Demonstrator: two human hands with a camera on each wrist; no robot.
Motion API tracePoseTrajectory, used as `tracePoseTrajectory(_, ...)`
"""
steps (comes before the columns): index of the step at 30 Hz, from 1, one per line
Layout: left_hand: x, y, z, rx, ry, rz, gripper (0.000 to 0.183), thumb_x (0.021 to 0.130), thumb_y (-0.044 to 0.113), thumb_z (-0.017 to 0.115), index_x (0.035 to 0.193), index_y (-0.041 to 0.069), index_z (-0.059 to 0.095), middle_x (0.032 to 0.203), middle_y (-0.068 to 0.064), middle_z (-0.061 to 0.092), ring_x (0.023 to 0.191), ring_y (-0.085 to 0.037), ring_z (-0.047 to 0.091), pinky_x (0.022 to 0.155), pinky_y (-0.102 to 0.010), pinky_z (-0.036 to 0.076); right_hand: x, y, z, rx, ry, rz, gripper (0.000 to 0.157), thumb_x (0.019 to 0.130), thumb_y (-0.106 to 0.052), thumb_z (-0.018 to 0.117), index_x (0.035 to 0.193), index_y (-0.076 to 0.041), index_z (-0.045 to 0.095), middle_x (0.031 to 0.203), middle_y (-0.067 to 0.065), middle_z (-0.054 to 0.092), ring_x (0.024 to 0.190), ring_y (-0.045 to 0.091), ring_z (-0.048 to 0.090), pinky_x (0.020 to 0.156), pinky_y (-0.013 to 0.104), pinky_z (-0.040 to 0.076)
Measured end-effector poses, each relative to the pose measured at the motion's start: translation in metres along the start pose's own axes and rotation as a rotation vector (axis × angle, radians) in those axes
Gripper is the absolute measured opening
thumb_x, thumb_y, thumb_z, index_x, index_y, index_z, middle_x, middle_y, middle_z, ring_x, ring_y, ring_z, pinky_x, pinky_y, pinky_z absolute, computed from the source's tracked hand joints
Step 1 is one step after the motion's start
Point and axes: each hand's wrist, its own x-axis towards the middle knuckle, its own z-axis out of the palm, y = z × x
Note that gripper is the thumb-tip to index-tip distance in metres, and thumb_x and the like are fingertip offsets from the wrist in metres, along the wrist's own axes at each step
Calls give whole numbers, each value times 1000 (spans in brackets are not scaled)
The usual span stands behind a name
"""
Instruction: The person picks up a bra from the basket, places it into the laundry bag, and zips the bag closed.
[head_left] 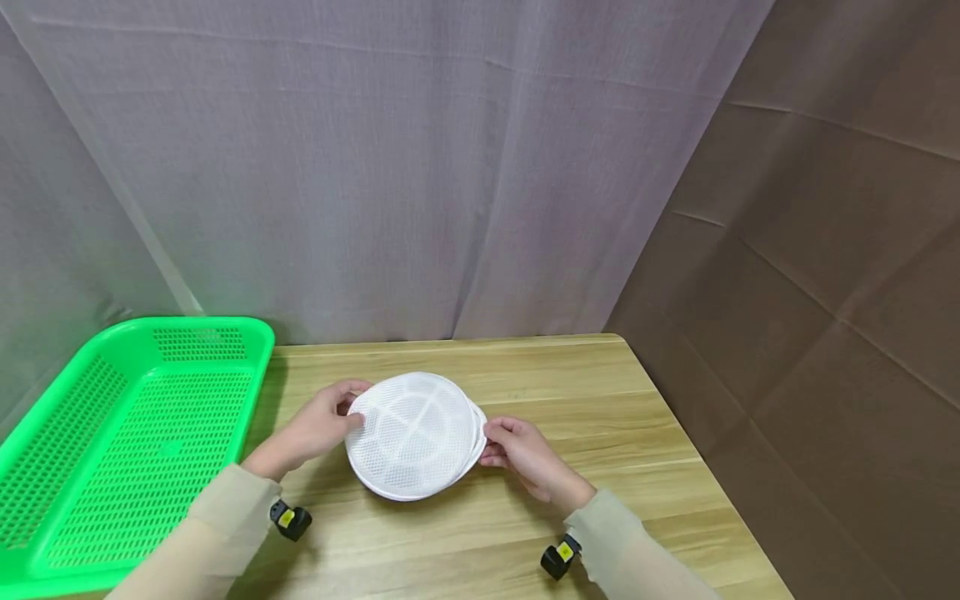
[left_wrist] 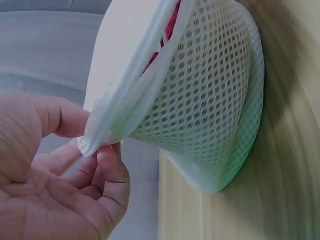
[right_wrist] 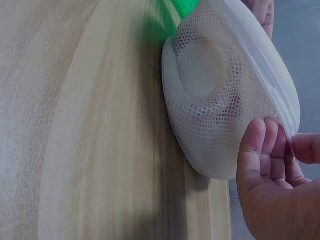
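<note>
Wood-grained tabletop [head_left: 577,387] spread beneath, with a green plastic basket [head_left: 262,337] on the person's left. To the basket's right, a round white mesh laundry bag [head_left: 411,437] was held directly between the hands, its disc-shaped top showing no clear long axis. The left hand [head_left: 318,423] pinched the left rim, the right hand [head_left: 531,460] the right; neither was nearer the bag, though the left was nearer the basket. A red sliver [left_wrist: 173,22] showed beneath the rim.

Mesh bag [head_left: 411,435] over table [head_left: 577,400], right of basket [head_left: 157,450], before curtain [head_left: 360,183].
</note>
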Motion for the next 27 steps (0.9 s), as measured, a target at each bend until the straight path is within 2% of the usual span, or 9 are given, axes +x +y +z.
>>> tracePoseTrajectory(5, -3, 1, -5, 1, -27, 3, 43, 85, -5, 61, 128, 0, 54, 100, -14, 63, 88, -24, 58, 72, -31, 50, 2, -1, 1, -12, 43, -22, 27, 99, -15, 51, 111, 9, 57, 90, 12, 62, 78, 18, 62, 75, 32, 55)
tracePoseTrajectory(9, -5, -1, -6, 6, -44, -47, 41, 89, 6, 65, 129, 4, 54, 103, -13, 62, 91, -24, 58, 75, -33, 49, 2, -3, 5, -32, 57, -42, 35, 100, -24, 52, 114, 7, 57, 93, 13, 62, 80, 19, 62, 75, 34, 55)
tracePoseTrajectory(12, -6, -2, -5, 7, -52, -91, 43, 91, 15, 66, 129, 2, 52, 101, -12, 60, 89, -23, 57, 74, -34, 49, 2, -4, 8, -60, 46, -55, 39, 97, -29, 58, 114, 7, 57, 94, 13, 63, 80, 20, 63, 75, 36, 55)
tracePoseTrajectory(16, -8, -3, -2, 1, -85, -160, 37, 91, 21, 67, 117, -3, 54, 93, -10, 60, 83, -20, 56, 71, -33, 47, 2, -4, 12, -98, 8, -49, 39, 94, -25, 65, 113, 7, 56, 94, 12, 67, 79, 19, 64, 76, 37, 55)
tracePoseTrajectory(19, -9, -3, -1, -20, -100, -197, 29, 91, 22, 67, 105, -2, 56, 88, -8, 61, 78, -18, 56, 70, -34, 47, 1, -4, 14, -111, -14, -47, 35, 93, -21, 66, 112, 7, 56, 93, 11, 67, 78, 18, 65, 76, 38, 55)
tracePoseTrajectory(23, -9, -1, 1, -62, -91, -199, 28, 91, 19, 68, 104, -3, 56, 89, -10, 62, 77, -18, 59, 69, -33, 49, -1, -5, 15, -114, -21, -53, 30, 93, -17, 65, 107, 8, 57, 92, 12, 68, 78, 19, 65, 78, 43, 54)
tracePoseTrajectory(27, -10, 4, 2, -52, -62, -175, 28, 90, 15, 68, 104, -4, 55, 91, -11, 61, 78, -19, 59, 66, -32, 50, -4, -7, 16, -131, -6, -65, 25, 92, -13, 66, 103, 7, 56, 89, 12, 67, 77, 19, 65, 80, 49, 53)
